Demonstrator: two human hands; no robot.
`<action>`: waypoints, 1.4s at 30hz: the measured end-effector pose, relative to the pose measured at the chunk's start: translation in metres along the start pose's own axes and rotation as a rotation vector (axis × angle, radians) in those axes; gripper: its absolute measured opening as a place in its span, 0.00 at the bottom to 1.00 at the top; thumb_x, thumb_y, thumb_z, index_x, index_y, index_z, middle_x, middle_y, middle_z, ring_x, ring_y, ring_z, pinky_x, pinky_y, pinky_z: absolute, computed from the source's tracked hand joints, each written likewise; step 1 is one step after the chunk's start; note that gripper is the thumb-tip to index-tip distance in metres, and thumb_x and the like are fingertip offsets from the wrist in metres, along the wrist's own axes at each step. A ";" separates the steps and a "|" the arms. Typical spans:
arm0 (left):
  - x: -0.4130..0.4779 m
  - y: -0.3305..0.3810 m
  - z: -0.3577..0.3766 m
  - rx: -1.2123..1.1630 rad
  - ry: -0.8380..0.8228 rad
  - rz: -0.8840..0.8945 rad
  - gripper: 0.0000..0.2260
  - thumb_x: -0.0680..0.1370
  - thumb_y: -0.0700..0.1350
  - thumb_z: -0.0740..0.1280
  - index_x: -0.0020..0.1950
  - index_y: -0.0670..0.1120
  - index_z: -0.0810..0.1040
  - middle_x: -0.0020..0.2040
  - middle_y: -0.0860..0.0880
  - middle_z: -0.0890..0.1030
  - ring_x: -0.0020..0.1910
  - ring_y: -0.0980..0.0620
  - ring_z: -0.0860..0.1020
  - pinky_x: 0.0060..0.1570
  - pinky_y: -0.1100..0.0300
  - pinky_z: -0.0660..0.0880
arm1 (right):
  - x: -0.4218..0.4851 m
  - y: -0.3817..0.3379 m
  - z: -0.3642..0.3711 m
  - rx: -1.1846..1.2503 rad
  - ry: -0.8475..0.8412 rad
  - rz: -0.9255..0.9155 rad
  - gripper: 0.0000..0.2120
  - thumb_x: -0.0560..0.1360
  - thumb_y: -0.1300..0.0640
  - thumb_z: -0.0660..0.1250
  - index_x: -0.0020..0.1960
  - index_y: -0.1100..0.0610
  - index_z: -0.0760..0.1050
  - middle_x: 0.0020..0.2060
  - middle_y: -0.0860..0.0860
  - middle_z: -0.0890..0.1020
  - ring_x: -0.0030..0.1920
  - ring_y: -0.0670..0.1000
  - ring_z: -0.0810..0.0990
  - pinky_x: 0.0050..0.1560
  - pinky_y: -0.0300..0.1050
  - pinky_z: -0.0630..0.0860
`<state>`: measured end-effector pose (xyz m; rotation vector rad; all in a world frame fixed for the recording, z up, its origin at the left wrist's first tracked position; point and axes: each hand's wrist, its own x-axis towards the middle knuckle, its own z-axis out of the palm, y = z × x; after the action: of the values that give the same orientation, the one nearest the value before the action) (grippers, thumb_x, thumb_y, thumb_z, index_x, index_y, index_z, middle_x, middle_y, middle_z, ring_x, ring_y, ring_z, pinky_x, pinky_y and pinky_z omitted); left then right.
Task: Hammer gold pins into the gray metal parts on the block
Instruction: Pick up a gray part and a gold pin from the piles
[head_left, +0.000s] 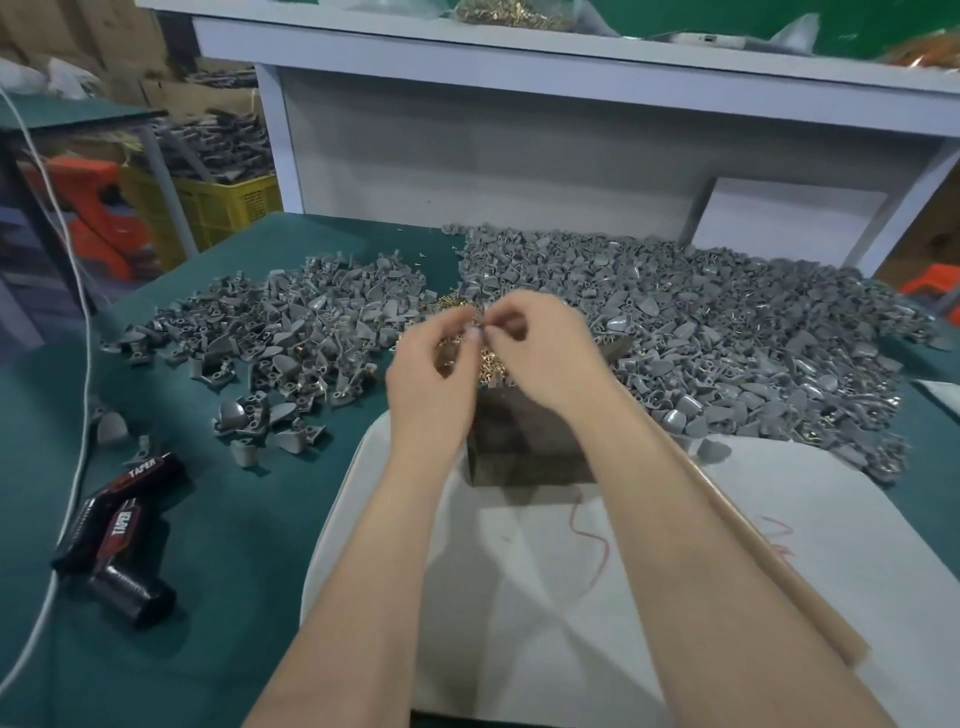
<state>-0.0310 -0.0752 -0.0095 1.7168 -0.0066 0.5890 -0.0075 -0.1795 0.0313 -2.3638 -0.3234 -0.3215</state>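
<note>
While the left hand (431, 374) and the right hand (540, 353) meet above the block (519, 447), both have their fingers curled and the tips pressed together in a pinch. Between them they appear to hold one small piece (479, 333). It is blurred, so I cannot tell if it is a pin, a gray part, or both being joined. I think the hands are raised close to the eyes because fitting a pin needs fine control before any hammering.

The dark block stands on a white pad (571, 597), probably to soften the blows and to protect the green table cover (234, 545). No gray part is visible on the block, as the hands hide its top. The gold pins (470, 361) lie in a loose heap just behind the block, within easy reach. The gray metal parts make two piles: a thinner left pile (291, 332) and a bigger right pile (727, 332). Some parts in the right pile seem to carry gold pins, so it may be the finished side.

A long tan stick (769, 551) lies along the right forearm. It may be a hammer handle, but no head is visible.

On the left lies a black and red power tool (119, 519) beside a white cable (78, 395). Further away, a yellow crate (223, 202) stands under stacked dark pieces, and a clear bag (509, 13) on the shelf holds more gold pins.
</note>
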 end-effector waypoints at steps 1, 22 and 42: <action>-0.003 0.002 0.004 -0.004 -0.080 0.011 0.07 0.78 0.41 0.66 0.54 0.49 0.79 0.52 0.50 0.81 0.50 0.54 0.79 0.54 0.61 0.75 | -0.008 0.008 -0.011 0.003 -0.005 0.011 0.05 0.75 0.58 0.66 0.47 0.50 0.78 0.44 0.45 0.82 0.45 0.45 0.79 0.51 0.39 0.73; -0.019 -0.001 0.016 0.594 -0.314 0.128 0.10 0.70 0.58 0.69 0.43 0.54 0.77 0.44 0.57 0.78 0.52 0.53 0.73 0.48 0.56 0.58 | -0.051 0.049 -0.022 -0.079 -0.085 -0.022 0.17 0.76 0.67 0.58 0.57 0.54 0.80 0.52 0.50 0.83 0.51 0.48 0.78 0.57 0.39 0.69; 0.009 -0.012 -0.010 -0.231 0.307 -0.260 0.02 0.76 0.42 0.69 0.48 0.45 0.79 0.40 0.54 0.79 0.40 0.61 0.77 0.45 0.70 0.73 | 0.014 0.013 0.020 -0.296 -0.152 0.182 0.10 0.75 0.60 0.64 0.54 0.54 0.80 0.52 0.54 0.82 0.52 0.56 0.79 0.56 0.51 0.76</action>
<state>-0.0233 -0.0605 -0.0161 1.3636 0.3481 0.6252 0.0131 -0.1728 0.0133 -2.6935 -0.1351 -0.1081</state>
